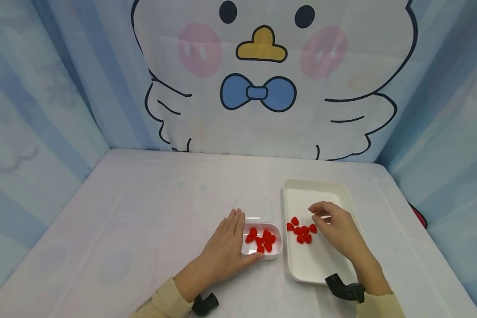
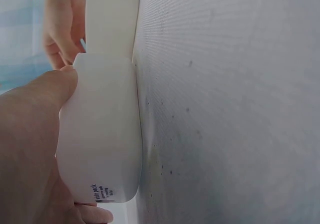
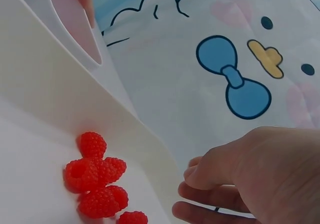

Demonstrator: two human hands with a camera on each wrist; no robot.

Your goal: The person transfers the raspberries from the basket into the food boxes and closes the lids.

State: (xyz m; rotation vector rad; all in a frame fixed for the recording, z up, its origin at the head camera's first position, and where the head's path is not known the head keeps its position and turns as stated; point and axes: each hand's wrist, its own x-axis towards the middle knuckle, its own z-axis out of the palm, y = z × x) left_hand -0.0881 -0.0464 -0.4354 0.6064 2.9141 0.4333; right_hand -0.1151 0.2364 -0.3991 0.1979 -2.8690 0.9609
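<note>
My left hand [image 1: 224,247] lies along the left side of a small white box [image 1: 278,254], its fingers straight and its thumb on the front rim. In the left wrist view the thumb touches the edge of that white box [image 2: 100,129]. Several red raspberries [image 1: 267,236] sit inside it. Over the white tray [image 1: 318,269], my right hand [image 1: 339,227] hovers with bent fingers, thumb and forefinger apart, holding nothing. To its left, several more raspberries [image 1: 304,229] lie in the tray; the right wrist view shows these raspberries [image 3: 95,174] bunched together, apart from the right hand [image 3: 250,176].
A clear lid [image 1: 254,208] lies behind the white box. The tray stands right beside the box. White cloth [image 1: 143,221] covers the table, and printed curtains [image 1: 258,128] hang around its back and sides. Black wrist cameras [image 1: 345,289] are worn on both wrists.
</note>
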